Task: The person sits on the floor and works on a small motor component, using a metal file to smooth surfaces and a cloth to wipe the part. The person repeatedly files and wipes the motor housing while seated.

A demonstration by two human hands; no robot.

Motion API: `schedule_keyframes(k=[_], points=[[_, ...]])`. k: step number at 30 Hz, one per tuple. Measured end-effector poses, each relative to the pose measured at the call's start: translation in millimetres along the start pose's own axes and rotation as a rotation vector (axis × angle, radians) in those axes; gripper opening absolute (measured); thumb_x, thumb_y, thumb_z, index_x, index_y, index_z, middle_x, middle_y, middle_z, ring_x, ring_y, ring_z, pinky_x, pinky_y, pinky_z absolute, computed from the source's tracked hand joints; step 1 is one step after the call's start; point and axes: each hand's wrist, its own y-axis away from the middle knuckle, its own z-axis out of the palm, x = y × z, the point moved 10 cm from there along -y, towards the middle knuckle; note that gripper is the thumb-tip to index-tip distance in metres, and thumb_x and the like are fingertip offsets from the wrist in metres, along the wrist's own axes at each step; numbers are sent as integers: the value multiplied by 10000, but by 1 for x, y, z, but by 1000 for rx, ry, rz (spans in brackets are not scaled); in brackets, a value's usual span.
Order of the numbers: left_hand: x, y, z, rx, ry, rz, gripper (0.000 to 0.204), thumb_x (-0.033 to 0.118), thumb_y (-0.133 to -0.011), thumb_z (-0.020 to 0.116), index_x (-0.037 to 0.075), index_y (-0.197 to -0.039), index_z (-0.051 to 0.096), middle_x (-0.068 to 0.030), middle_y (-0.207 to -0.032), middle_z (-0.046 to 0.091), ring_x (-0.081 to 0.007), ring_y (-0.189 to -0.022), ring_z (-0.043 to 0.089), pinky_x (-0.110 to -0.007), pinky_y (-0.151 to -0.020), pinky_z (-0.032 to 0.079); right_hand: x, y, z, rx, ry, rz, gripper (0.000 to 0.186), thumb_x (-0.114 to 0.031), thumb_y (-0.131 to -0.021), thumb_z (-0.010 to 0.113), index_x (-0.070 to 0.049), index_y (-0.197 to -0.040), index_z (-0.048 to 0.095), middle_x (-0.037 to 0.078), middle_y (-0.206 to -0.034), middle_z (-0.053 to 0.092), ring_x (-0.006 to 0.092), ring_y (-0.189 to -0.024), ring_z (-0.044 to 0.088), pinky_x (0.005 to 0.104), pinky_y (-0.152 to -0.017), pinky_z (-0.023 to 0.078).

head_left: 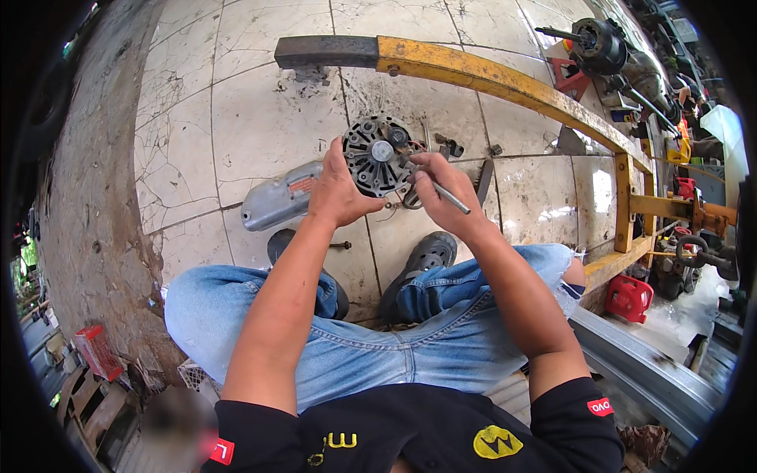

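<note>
An oblong grey metal cover (pixel 272 199) lies on cracked white floor tiles (pixel 177 169). Beside it, the left hand (pixel 341 189) cups the near-left rim of a round, slotted black-and-silver metal part (pixel 382 151), between both hands. The right hand (pixel 448 189) pinches a slim silver metal rod (pixel 453 199) at its right edge.

head cam, fisheye, facing dn twd floor (pixel 268 118)

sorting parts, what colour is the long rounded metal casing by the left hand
The metal casing is silver-grey, clearest in head view.
</note>
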Motion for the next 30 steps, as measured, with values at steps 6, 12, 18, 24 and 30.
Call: schedule_keyframes(k=[6,12,18,24,30], points=[[2,1,0,6,-15,-12,1354,403,-554,902,13,-1504,19,-266,-1441,383,-401,-1323,441,-441,-1077,422,-3,0,-2,52,73,-57,105,-86,-893,662,-15,-957,620,167,-781,682,283,-679,683,352,-615,516],[0,1,1,-24,2,-33,1351,386,-554,903,25,-1504,13,-261,-1456,371,-401,-1333,432,-443,-1081,418,1,-2,7,-109,34,85,107,-97,-882,684,-13,-934,641,152,-740,671,223,-662,669,328,-610,508],[0,2,0,-19,-11,-48,1349,381,-557,903,30,-1503,8,-266,-1442,390,-401,-1323,445,-444,-1080,418,4,-2,16,-168,36,61,150,-134,-893,678,-2,-958,653,153,-774,692,215,-687,678,315,-647,517],[0,0,2,0,5,-24,1347,379,-557,900,4,-1499,14,-270,-1437,393,-399,-1316,451,-440,-1080,418,-1,-5,7,-85,79,-8,133,-115,-909,664,2,-973,655,115,-728,672,106,-637,596,277,-607,489],[0,1,2,-3,-3,-27,1362,388,-557,899,2,-1505,1,-275,-1445,380,-401,-1319,446,-439,-1082,415,0,-5,6,-59,66,8,115,-125,-901,661,-21,-947,638,150,-744,677,242,-652,672,337,-604,509]])
